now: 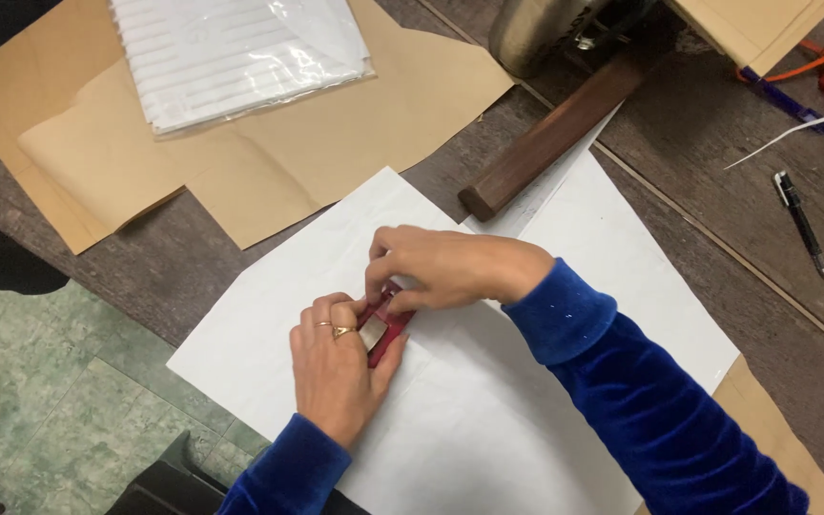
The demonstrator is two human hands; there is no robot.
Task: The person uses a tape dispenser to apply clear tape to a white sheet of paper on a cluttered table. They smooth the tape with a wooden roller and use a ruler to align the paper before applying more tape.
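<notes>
Dark wood table [193, 257], white sheet [488, 420] spread as work base. Left hand [336, 367] pins red block [385, 334] flat w/ fingers; right hand [441, 267] pinches its far end, steadying. Pen [801, 222] well right, ruler [550, 136] beyond.

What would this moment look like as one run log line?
left hand: holds small red object | right hand: pinches its top | under: white paper sheet | nearby: wooden bar, black pen

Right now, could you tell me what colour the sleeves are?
Deep blue sleeves, velvety, seen in the head view.
</notes>
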